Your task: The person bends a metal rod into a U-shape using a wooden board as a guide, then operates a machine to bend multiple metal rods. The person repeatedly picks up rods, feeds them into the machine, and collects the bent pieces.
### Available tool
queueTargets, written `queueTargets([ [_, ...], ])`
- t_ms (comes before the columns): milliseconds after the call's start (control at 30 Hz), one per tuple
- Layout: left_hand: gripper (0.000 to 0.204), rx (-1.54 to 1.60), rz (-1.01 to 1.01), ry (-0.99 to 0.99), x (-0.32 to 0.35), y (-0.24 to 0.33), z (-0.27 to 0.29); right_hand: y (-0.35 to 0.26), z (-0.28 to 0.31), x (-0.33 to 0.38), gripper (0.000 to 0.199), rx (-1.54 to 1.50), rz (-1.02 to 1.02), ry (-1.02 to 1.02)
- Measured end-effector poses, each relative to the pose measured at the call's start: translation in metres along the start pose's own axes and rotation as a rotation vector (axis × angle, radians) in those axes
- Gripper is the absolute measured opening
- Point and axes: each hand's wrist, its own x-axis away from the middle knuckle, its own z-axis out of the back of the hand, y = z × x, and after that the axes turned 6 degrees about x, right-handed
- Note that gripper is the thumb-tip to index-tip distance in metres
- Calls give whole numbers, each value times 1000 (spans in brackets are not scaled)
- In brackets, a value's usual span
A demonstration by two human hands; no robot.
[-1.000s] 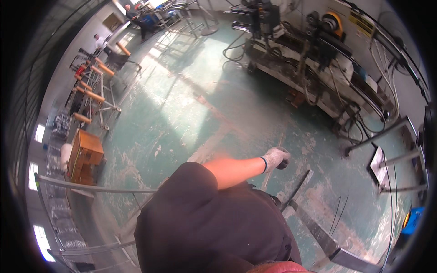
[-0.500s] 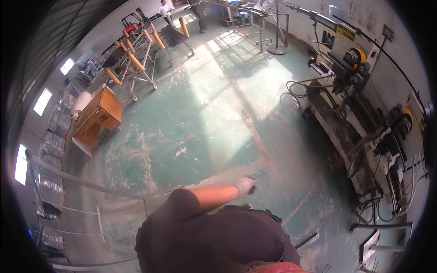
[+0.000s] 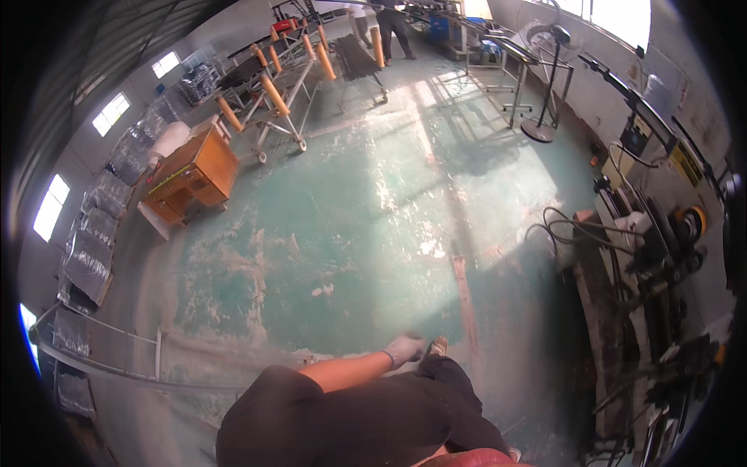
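Note:
My left hand (image 3: pixel 405 350), in a pale knitted glove, hangs in front of my dark-clothed body, above the floor. Its bare forearm (image 3: pixel 348 373) reaches in from the left. The fingers look curled but are blurred, and no held thing shows. Just to the right of the hand, the tip of a shoe (image 3: pixel 440 345) pokes out beyond a dark trouser leg. My right hand is not in view. Nearest around me is the worn green floor (image 3: pixel 350 257).
Machinery (image 3: pixel 654 249) with cables lines the right wall. A wooden desk (image 3: pixel 194 175) stands left; beyond it is a wheeled rack (image 3: pixel 284 117) with orange rollers. Wrapped bundles (image 3: pixel 89 257) line the left wall. A standing fan (image 3: pixel 548 86) and two people (image 3: pixel 393 31) are farther off.
The view has turned left, so desk, rack and machinery sit farther right. My left hand shows lower and slightly left, and a shoe tip has come into sight beside it.

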Motion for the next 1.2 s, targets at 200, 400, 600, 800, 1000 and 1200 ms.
queueTargets([
  [200,19,-75,-266,301,-48,140,87,-299,-135,-33,29,231,257,-299],
  [400,17,416,-133,493,-111,218,133,-657,-261,182,40,326,993,-280],
  [600,22,302,-204,424,-235,257,175,-804,-355,319,39,242,1314,-357],
  [800,28,244,-185,471,-344,429,284,-923,-386,437,31,8,1419,-416],
  [1000,23,275,-324,604,-420,574,368,-1080,-325,663,30,-337,2188,46],
  [1200,20,198,-113,577,-510,605,409,-1194,-322,793,26,-879,3001,-115],
])
